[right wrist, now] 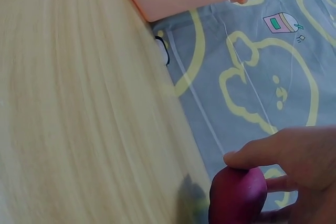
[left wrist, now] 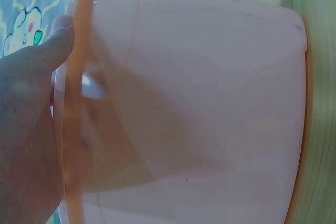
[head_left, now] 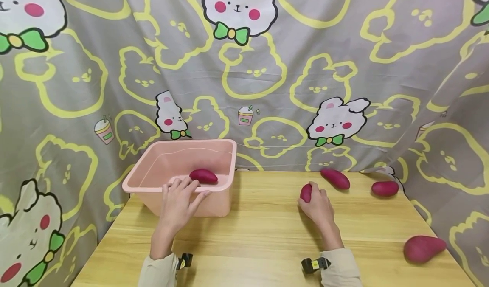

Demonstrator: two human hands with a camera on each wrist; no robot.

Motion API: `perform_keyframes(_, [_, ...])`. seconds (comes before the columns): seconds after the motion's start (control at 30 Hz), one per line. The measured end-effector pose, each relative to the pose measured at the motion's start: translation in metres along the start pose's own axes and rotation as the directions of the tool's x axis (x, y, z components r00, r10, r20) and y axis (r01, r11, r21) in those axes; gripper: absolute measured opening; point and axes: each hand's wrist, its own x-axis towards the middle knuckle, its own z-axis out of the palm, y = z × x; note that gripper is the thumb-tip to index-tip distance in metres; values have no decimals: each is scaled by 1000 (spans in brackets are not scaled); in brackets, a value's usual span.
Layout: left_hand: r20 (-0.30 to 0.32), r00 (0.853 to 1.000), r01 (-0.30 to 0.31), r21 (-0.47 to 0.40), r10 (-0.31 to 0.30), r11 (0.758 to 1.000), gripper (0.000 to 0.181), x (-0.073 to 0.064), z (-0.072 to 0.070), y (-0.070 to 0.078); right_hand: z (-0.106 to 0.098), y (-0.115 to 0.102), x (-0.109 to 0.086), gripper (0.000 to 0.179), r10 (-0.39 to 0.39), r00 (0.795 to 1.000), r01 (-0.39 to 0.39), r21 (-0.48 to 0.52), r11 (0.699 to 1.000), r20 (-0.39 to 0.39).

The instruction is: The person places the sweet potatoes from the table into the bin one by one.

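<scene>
Hands (head_left: 179, 200) apart, right (head_left: 320, 204) seemingly curled.

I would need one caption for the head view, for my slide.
The right hand holds a sweet potato while the left hand holds a pink bin by its near rim.

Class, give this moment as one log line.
left grip: on pink bin rim | right grip: holds sweet potato | inside bin: another sweet potato | on table: three others

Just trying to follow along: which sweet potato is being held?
It's the sweet potato gripped by the right hand. Neither hand holds the others: one lies in the tub; three lie on the table, farther right.
</scene>
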Motion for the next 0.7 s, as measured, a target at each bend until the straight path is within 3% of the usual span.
perform_keyframes(0.7, [-5,1000,-4,12,4,1000,32,0,0,1,-13,-10,-3,71,-52,994,56,37,998,-92])
